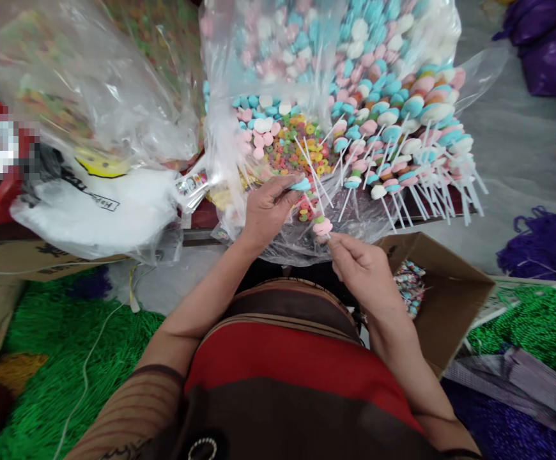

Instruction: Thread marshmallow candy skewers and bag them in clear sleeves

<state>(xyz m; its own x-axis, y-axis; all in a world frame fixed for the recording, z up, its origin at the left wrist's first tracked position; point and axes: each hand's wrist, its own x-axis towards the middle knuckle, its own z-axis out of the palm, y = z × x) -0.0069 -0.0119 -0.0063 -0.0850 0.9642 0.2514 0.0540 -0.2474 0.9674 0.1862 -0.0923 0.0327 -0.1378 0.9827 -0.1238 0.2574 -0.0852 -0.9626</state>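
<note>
My left hand is closed in a pinch on a blue candy piece over a heap of small colourful ring candies. My right hand is closed on a thin white stick that carries a pink heart candy and a few small ring candies above it. Both hands work over a clear plastic sheet at the front of the heap. To the right lies a fan of finished candy sticks with white stems pointing toward me.
A big clear bag of pink, blue and white heart candies stands behind. Another clear bag and a white bag lie left. An open cardboard box holds wrapped sweets at right. Green tinsel and purple tinsel cover the floor.
</note>
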